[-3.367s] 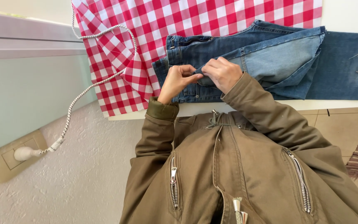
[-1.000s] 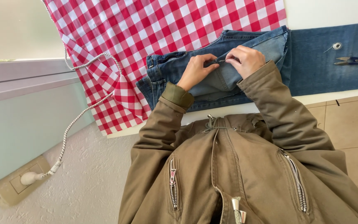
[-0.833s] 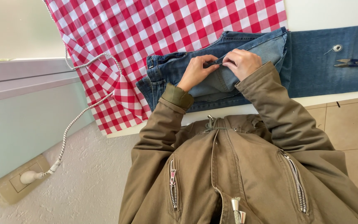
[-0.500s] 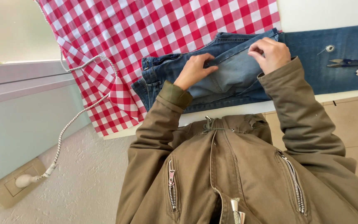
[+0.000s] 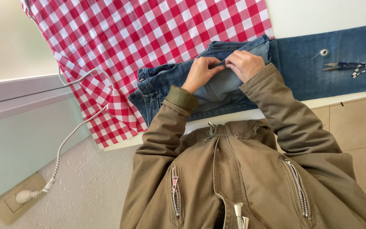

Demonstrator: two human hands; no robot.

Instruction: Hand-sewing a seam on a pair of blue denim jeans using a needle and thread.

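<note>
Wearer: olive-green jacket (image 5: 242, 178) with zipped chest pockets fills the near field; both sleeves reach forward onto the work surface.
Work surface: white tabletop edge (image 5: 234, 116) runs just beyond the jacket collar, with tiled cabinet fronts below it at right.
Left hand: left hand (image 5: 200, 73) rests on the jeans, fingers curled together and pinched on the denim at a fold line.
Right hand: right hand (image 5: 245, 64) sits just beside the left, fingertips nearly touching it, also closed on the same fold of denim.
Jeans, position: blue jeans (image 5: 178, 87) lie flat across the table, partly on the red-and-white checked cloth (image 5: 149, 38), waistband toward the left.
Jeans, look: mid-blue wash, darker seams, paler inner face turned up under the hands; fabric looks thick and holds a crease.
Progress, judged: the fold under the fingers appears formed and is being held; no needle or thread can be made out in either hand, so any stitching appears not yet done here.
Denim strip: a darker denim piece (image 5: 331, 63) lies flat to the right, touching the jeans' edge.
Tools: small thread snips (image 5: 344, 66) and a small metal thimble-like ring (image 5: 324, 52) rest on that strip, well apart from the hands, untouched.
Cord: braided cable (image 5: 70, 135) hangs from the cloth down to a wall socket (image 5: 15, 203) at lower left.
</note>
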